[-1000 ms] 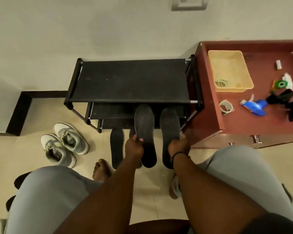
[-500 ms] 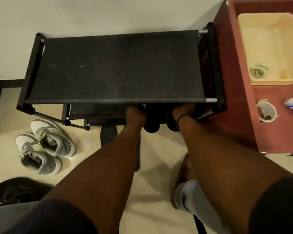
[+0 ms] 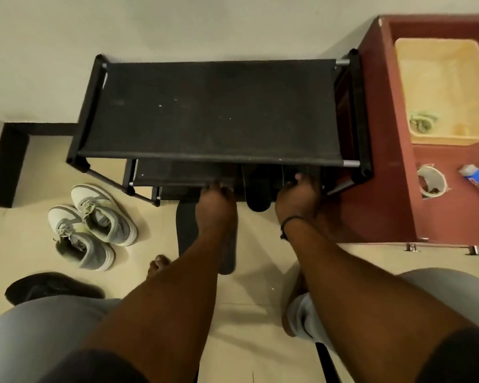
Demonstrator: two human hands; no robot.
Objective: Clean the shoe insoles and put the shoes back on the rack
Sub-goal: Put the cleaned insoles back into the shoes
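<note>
Reaching forward and down, both hands work at the front edge of the black shoe rack (image 3: 216, 111), just under its top shelf. The left hand (image 3: 215, 201) has its fingers tucked beneath the shelf, so I cannot tell whether they grip anything. The right hand (image 3: 297, 193) curls its fingers round the end of a dark insole (image 3: 289, 175) lying on a lower shelf. Between the two hands the rounded end of another insole (image 3: 257, 199) sticks out from that shelf. Two more insoles lie flat on the floor under the left forearm, one (image 3: 187, 228) showing to its left and one (image 3: 228, 258) to its right. A pair of grey and white sneakers (image 3: 93, 226) sits on the floor left of the rack, with a black shoe (image 3: 50, 286) nearer the person's knee. Right of the rack stands a red-brown desk (image 3: 393, 172) carrying a yellow tray (image 3: 443, 51) and a roll of tape (image 3: 430, 182).
</note>
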